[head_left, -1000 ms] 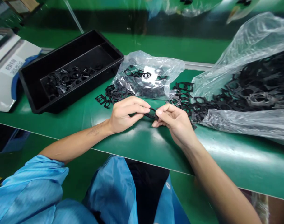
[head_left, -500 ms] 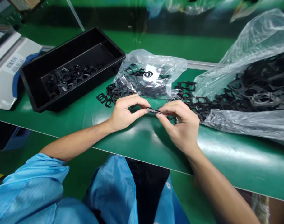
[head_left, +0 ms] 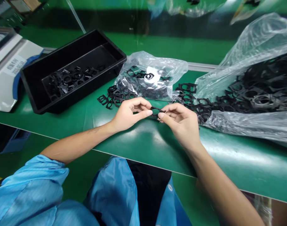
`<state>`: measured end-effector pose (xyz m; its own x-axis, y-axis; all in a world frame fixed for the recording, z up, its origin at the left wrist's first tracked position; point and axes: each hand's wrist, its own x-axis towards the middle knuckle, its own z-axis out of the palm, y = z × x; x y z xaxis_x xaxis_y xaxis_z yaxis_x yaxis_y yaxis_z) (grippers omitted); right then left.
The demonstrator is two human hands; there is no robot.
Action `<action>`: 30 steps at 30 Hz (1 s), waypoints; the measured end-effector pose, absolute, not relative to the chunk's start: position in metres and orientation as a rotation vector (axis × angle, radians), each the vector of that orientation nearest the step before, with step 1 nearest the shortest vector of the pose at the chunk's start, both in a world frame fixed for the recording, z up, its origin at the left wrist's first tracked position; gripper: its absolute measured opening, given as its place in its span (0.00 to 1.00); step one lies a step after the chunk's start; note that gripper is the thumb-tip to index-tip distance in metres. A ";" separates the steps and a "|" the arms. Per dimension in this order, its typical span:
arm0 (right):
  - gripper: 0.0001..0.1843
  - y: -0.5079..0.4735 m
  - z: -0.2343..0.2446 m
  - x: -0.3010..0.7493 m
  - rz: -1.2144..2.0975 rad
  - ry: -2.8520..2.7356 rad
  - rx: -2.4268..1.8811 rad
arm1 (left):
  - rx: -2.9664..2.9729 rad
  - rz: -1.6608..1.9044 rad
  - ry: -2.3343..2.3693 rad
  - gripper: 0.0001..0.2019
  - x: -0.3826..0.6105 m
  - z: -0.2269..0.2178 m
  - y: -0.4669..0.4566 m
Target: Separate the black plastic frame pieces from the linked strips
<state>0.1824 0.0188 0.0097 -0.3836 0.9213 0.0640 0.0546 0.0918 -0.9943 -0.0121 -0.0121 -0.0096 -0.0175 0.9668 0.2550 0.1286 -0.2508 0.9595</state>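
Between my two hands is a thin black plastic frame [head_left: 155, 108] with a round opening, held above the green tabletop [head_left: 138, 141]. My left hand [head_left: 129, 113] pinches its left end between thumb and fingers. At the other end my right hand [head_left: 182, 121] grips it the same way, the fingertips partly covering it. Loose black frames [head_left: 116, 94] lie in a small heap beyond my left hand. More of them [head_left: 187, 91] spread behind my right hand, towards a large clear bag [head_left: 242, 121] spilling similar parts.
A black bin [head_left: 74, 97] with several black parts inside stands at the back left. Beside it is a white and blue device [head_left: 6, 75] with a label. A smaller clear bag [head_left: 178, 66] of black parts lies at the back middle.
The black frame has been turned from edge-on to more face-up, so its opening now shows. Both hands have rotated slightly with it and keep their hold.
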 end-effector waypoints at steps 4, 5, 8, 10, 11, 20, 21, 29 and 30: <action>0.21 0.021 0.009 0.181 1.564 -1.485 -1.011 | 1.388 1.299 1.163 0.17 -0.013 -0.011 -0.010; 0.23 0.021 0.009 0.181 1.574 -1.482 -1.005 | 1.375 1.293 1.158 0.17 -0.014 -0.011 -0.010; 0.23 0.023 0.008 0.182 1.564 -1.491 -0.982 | 1.352 1.284 1.138 0.18 -0.014 -0.010 -0.009; 0.21 0.023 0.008 0.182 1.534 -1.513 -0.972 | 1.353 1.277 1.146 0.18 -0.014 -0.010 -0.009; 0.18 0.022 0.007 0.183 1.506 -1.534 -0.975 | 1.352 1.270 1.159 0.18 -0.014 -0.010 -0.009; 0.06 0.016 0.006 0.180 1.275 -1.670 -1.009 | 1.182 1.191 1.117 0.18 -0.016 -0.013 -0.008; 0.07 0.016 0.006 0.180 1.297 -1.653 -1.003 | 1.153 1.190 1.096 0.18 -0.016 -0.012 -0.008; 0.13 0.016 0.008 0.181 1.394 -1.550 -1.018 | 1.113 1.170 1.036 0.17 -0.016 -0.010 -0.007; 0.14 0.017 0.007 0.181 1.408 -1.539 -1.020 | 1.139 1.158 1.048 0.17 -0.017 -0.010 -0.007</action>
